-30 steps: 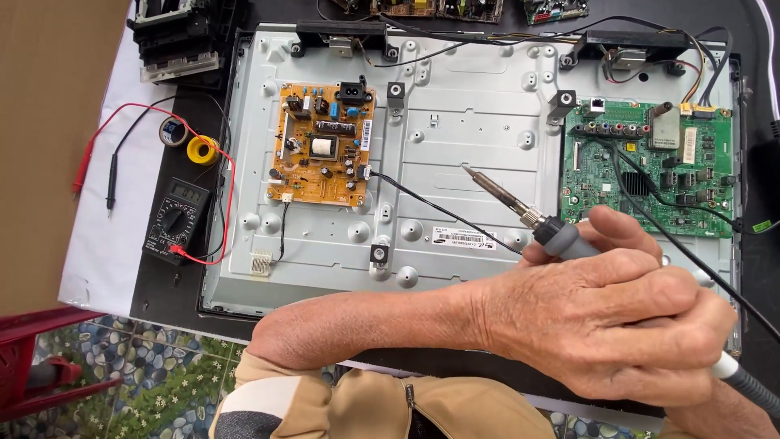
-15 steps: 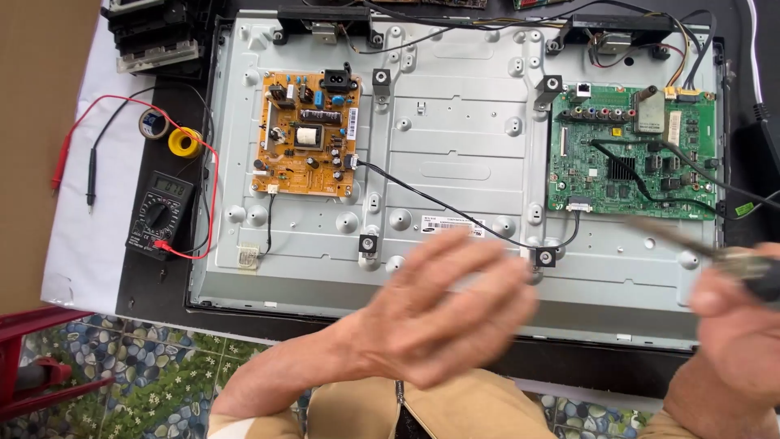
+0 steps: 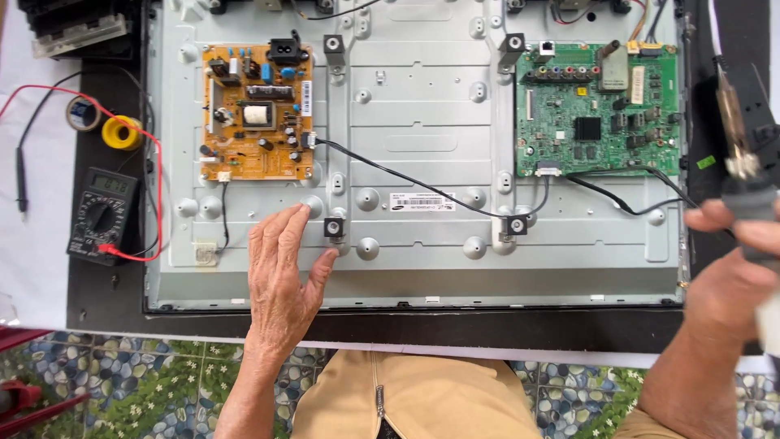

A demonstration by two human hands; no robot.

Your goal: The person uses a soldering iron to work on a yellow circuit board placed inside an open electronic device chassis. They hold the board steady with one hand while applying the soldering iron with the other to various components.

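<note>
Left hand [image 3: 284, 272] flat, released, on grey metal television back panel [image 3: 422, 97]; right hand [image 3: 731, 280] gripping blurred soldering iron [image 3: 735, 142], tip toward twelve o'clock, orange power board [image 3: 258, 114] at eleven o'clock of left hand.

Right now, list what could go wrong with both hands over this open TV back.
1. The soldering iron in the right hand hangs near the black cable and green board; a slip might scorch them.
2. The left hand rests on the metal panel below the brown board, perhaps risking contact.
</note>
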